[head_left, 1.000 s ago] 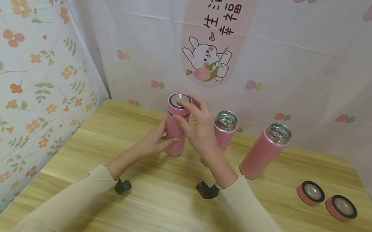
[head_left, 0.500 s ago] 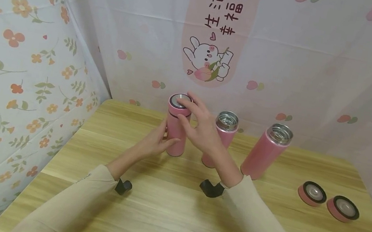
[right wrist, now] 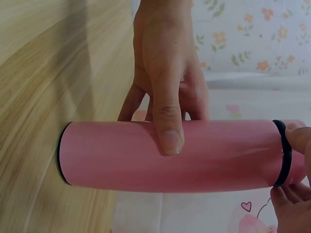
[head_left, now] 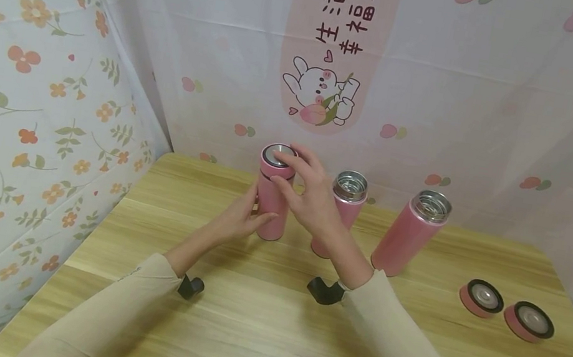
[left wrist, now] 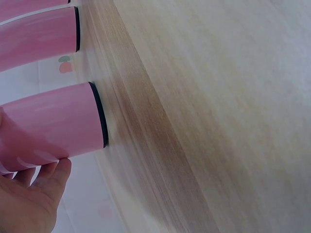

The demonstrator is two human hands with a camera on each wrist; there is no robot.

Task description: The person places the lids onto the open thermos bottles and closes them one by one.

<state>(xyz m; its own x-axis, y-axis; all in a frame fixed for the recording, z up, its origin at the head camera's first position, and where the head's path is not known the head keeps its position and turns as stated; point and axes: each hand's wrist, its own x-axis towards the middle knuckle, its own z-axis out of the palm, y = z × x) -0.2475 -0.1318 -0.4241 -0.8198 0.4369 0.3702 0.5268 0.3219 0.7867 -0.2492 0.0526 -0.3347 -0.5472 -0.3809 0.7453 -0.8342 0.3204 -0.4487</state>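
A pink thermos bottle (head_left: 273, 200) stands upright at the back of the table, with a pink-and-black lid (head_left: 272, 170) on top. My left hand (head_left: 234, 217) grips the bottle's body, thumb at the front and fingers round the far side; the right wrist view shows this left hand (right wrist: 167, 68) too. The thumb and fingers of my right hand (head_left: 314, 199) hold the lid at its rim, one finger lying over its top. Beside them stands a second pink thermos (head_left: 347, 213) without a lid, partly hidden by my right hand and forearm.
Farther right stands a third lidless pink thermos (head_left: 406, 236). Two loose lids, a left lid (head_left: 481, 298) and a right lid (head_left: 529, 321), lie on the wooden table (head_left: 248, 336) at the right. A printed curtain (head_left: 214, 65) hangs close behind the bottles.
My right wrist has swung slightly to the right, with its fingers staying at the lid. My left hand keeps its grip and the bottles stand where they were.
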